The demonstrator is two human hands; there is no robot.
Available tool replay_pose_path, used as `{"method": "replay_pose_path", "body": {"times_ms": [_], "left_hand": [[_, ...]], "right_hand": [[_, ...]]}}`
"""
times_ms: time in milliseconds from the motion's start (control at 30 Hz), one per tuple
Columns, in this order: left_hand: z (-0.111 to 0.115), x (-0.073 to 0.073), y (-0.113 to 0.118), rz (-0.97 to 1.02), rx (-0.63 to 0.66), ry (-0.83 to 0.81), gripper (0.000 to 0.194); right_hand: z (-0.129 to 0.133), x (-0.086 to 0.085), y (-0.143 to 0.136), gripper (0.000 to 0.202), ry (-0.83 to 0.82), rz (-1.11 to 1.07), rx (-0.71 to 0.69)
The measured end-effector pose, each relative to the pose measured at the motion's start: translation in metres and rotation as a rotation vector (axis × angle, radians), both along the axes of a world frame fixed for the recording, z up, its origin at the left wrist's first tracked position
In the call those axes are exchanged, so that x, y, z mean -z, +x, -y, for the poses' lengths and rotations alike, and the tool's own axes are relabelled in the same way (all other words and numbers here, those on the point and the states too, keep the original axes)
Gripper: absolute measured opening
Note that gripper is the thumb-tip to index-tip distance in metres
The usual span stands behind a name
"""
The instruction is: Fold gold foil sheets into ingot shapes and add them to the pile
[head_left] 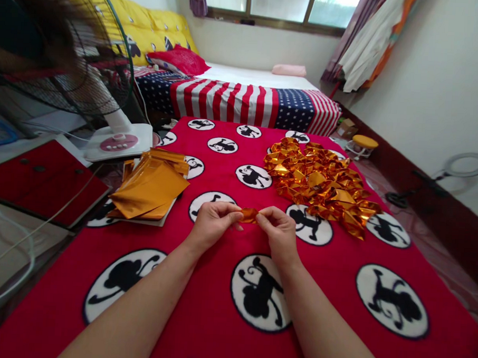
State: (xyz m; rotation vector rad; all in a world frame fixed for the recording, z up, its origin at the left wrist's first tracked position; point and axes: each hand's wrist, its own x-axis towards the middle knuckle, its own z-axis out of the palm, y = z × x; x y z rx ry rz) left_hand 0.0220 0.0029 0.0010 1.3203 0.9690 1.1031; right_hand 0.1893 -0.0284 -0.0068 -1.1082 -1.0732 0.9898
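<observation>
A small piece of folded gold foil paper is stretched between my two hands, above the middle of the red cloth. My left hand pinches its left end between thumb and fingers. The right end is pinched the same way by my right hand. To the left lies a stack of flat gold foil sheets, its edges uneven. A heap of folded gold foil pieces spreads over the cloth on the right.
An electric fan stands at the left, its blades blurred. Behind the cloth-covered table is a bed with a striped and starred cover. A yellow-topped stool and a ring-shaped stand are by the right wall.
</observation>
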Motion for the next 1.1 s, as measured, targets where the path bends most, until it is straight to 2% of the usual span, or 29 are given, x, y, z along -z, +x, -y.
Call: {"method": "replay_pose_path", "body": {"times_ms": [100,367,533,633,867,1100], "left_hand": [[0.001,-0.003,0.001,-0.009,-0.002,0.036,0.019],[-0.001,0.0,0.0,-0.212,-0.034,0.222,0.022],[0.0,0.001,0.001,-0.165,-0.071,0.176,0.02],[0.003,-0.002,0.002,-0.166,-0.051,0.187,0.017],[0.005,-0.01,0.009,-0.266,-0.045,0.244,0.015],[0.003,-0.006,0.002,-0.195,0.104,0.068,0.036]], "right_hand": [[-0.001,0.001,0.0,0.013,-0.001,-0.006,-0.015],[0.002,-0.001,-0.004,0.014,0.019,0.07,-0.042],[0.003,-0.004,-0.006,0.016,0.015,0.122,-0.108],[0.003,-0.005,-0.007,0.016,0.024,0.122,-0.145],[0.005,-0.006,-0.008,0.014,0.074,0.167,-0.021],[0.003,-0.003,-0.005,0.016,0.076,0.149,0.016]]}}
